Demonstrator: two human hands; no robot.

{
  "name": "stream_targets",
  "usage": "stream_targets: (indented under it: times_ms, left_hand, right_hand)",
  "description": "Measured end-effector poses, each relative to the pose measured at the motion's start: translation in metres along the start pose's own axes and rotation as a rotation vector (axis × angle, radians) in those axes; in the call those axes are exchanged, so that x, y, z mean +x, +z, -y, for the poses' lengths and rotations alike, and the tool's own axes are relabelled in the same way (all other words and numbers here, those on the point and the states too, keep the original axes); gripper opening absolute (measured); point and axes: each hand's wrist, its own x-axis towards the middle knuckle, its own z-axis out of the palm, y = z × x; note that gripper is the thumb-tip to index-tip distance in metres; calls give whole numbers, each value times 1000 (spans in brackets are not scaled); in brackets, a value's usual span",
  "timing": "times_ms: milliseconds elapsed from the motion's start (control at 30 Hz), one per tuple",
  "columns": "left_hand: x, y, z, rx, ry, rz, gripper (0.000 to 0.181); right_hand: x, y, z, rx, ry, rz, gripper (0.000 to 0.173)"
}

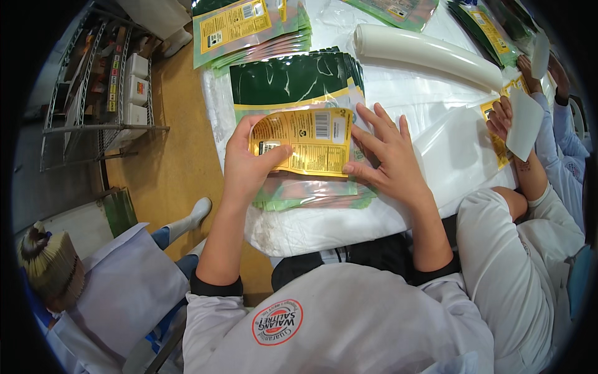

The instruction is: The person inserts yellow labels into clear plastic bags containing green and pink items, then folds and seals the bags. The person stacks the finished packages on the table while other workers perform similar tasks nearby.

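A yellow printed label (322, 140) with a barcode lies over the top pouch of a stack of green plastic pouches (289, 84) right before me. My left hand (250, 156) grips the label's curled left end, thumb on top and fingers behind. Spread fingers of my right hand (390, 154) rest along its right edge, with the thumb at the lower right corner. That side lies flatter against the pouch than the left one. Part of the pouch front is hidden beneath the label.
Another pouch stack (252, 32) stands beyond mine on the plastic-covered table (322, 224). A white roll (425, 56) lies at the back right. To the right, a co-worker's hand (501, 117) is beside a white card (525, 124). A wire shelf (105, 126) stands left; another person sits lower left.
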Motion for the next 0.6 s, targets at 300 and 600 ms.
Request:
stream_targets:
  times_ms: [300, 600]
  left_hand:
    - [-19, -10, -12, -235, 181, -114, 42]
    - [-35, -32, -32, -273, 273, -248, 47]
  right_hand:
    - [3, -1, 9, -45, -10, -10, 76]
    - [3, 1, 12, -55, 7, -21, 76]
